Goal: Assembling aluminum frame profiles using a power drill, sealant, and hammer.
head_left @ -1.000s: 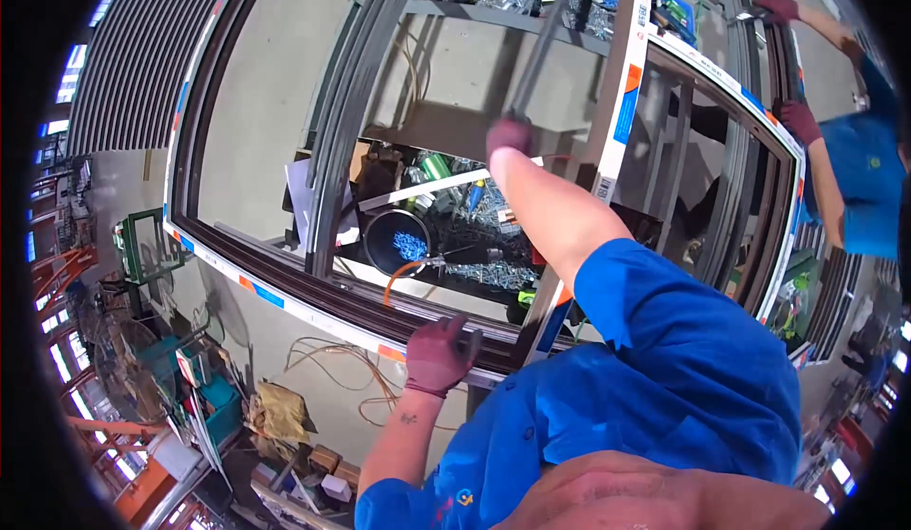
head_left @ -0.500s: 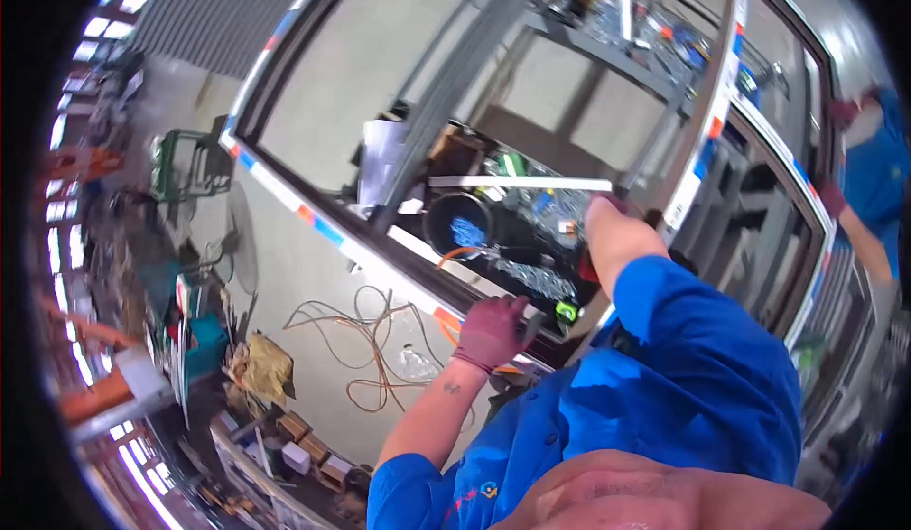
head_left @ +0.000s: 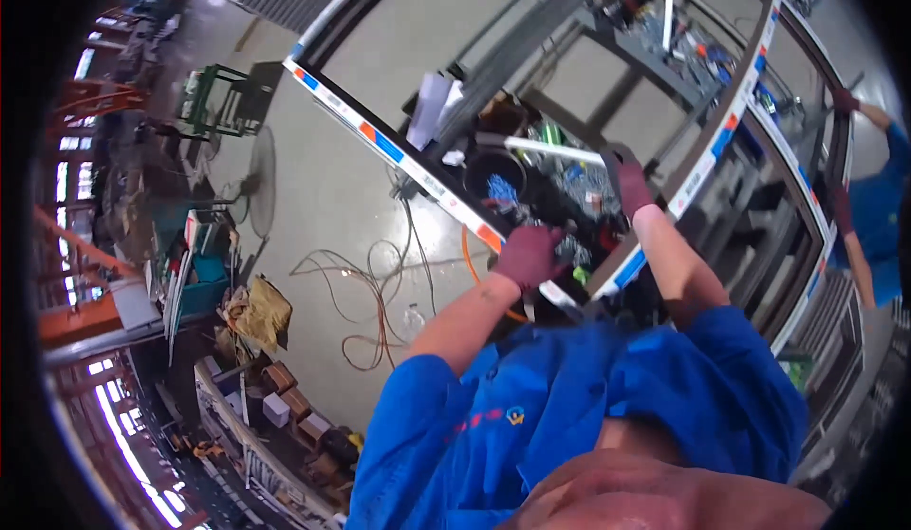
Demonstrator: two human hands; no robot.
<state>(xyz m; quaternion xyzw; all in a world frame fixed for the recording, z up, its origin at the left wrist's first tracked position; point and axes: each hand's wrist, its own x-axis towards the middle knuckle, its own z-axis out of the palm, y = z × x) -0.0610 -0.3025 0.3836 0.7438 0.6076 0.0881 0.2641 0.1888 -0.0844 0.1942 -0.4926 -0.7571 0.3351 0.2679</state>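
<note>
A large dark metal frame [head_left: 415,168], its edges taped in white, blue and orange, lies across a grey workbench stand [head_left: 541,41]. My left hand [head_left: 529,257], in a maroon glove, lies on the frame's near corner with its fingers curled over the rail. Inside the frame, my right hand [head_left: 634,188], also in a maroon glove, is raised above a cluttered tray. Its fingers close round something dark grey that I cannot make out. A white strip [head_left: 560,150] runs across the tray towards that hand. Below it are a black bucket [head_left: 469,181] with blue pieces and bags of small hardware [head_left: 584,185].
At the right edge a co-worker in blue [head_left: 873,236] with maroon gloves handles the frame's far side. An orange and dark cable [head_left: 380,288] lies coiled on the floor at left. Beyond stand a fan [head_left: 262,184], a green cart [head_left: 216,98] and cardboard boxes [head_left: 296,403].
My right hand has come up from low in the tray and now shows with a dark grey thing. My left hand still lies at the frame's near rail. The whole view has shifted.
</note>
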